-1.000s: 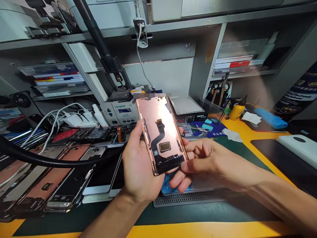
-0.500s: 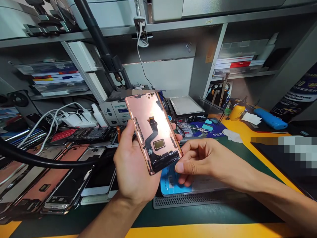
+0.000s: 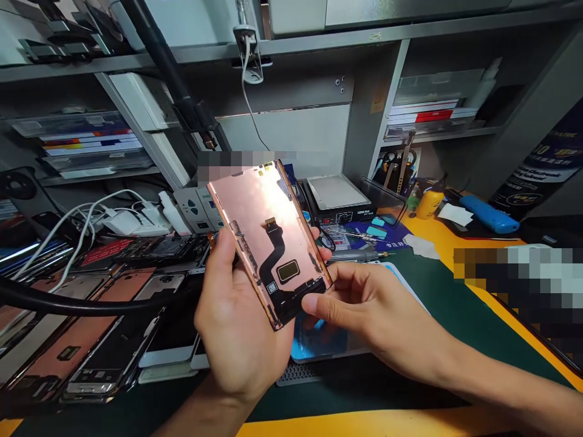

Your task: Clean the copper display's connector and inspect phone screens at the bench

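Observation:
My left hand (image 3: 243, 328) holds a phone screen (image 3: 248, 206) tilted, its copper-coloured back facing me. The thumb lies along the left edge, and fingertips show past the right edge. A black flex cable (image 3: 276, 249) with a gold connector runs down that back, beside a small dark rectangle (image 3: 288, 271). With its thumb on the black strip at the bottom edge, my right hand (image 3: 364, 303) grips the lower right corner; its other fingers are partly hidden. Below the hands lies a blue and clear flat case or package (image 3: 305, 343), partly covered.
Several phone screens and frames (image 3: 104, 328) lie in rows at the left, crossed by a thick black cable (image 3: 91, 306). Behind stands a small heating plate unit (image 3: 339, 193). A yellow bottle (image 3: 429, 203) and a blue-handled tool (image 3: 489, 213) are at the right. A grey perforated mat (image 3: 298, 373) shows below.
My right hand has moved in to the screen's bottom edge, its thumb now resting on the black strip. The screen has turned slightly and sits nearer. The whole view has shifted a little.

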The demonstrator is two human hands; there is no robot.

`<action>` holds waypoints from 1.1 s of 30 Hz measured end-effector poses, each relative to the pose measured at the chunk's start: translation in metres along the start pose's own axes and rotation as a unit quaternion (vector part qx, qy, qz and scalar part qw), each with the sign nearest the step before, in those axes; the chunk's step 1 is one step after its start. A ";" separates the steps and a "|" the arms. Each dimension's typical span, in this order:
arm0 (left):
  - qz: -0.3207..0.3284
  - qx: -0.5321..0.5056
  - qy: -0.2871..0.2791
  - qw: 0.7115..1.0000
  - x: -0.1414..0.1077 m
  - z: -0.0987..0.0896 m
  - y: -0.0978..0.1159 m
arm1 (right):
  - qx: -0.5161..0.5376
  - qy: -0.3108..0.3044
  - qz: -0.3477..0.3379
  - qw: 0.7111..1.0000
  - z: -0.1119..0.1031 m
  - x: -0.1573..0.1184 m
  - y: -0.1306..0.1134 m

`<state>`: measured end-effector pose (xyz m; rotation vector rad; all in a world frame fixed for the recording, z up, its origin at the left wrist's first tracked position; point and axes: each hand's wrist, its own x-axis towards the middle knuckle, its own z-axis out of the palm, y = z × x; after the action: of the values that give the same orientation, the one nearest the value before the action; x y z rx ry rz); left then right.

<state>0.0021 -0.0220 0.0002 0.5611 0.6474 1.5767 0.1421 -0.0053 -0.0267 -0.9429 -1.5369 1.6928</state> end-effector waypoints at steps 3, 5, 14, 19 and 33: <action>-0.013 0.005 -0.003 1.000 0.001 0.000 0.001 | -0.007 -0.024 0.001 1.000 -0.005 -0.001 -0.003; -0.023 0.013 0.001 1.000 0.002 0.000 0.001 | -0.012 -0.038 0.000 0.999 -0.007 0.000 -0.004; -0.049 0.021 0.007 0.999 0.005 -0.005 0.002 | -0.043 -0.065 0.004 0.997 -0.013 -0.001 -0.009; -0.060 0.005 0.024 0.998 0.009 -0.002 0.002 | -0.029 -0.080 0.013 0.996 -0.014 -0.001 -0.008; -0.062 -0.048 0.002 0.997 0.014 -0.008 0.007 | -0.520 0.146 -0.457 0.707 -0.025 -0.006 0.011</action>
<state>-0.0097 -0.0093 -0.0011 0.4377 0.5944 1.4850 0.1665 0.0018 -0.0388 -0.6268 -2.1690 -0.1266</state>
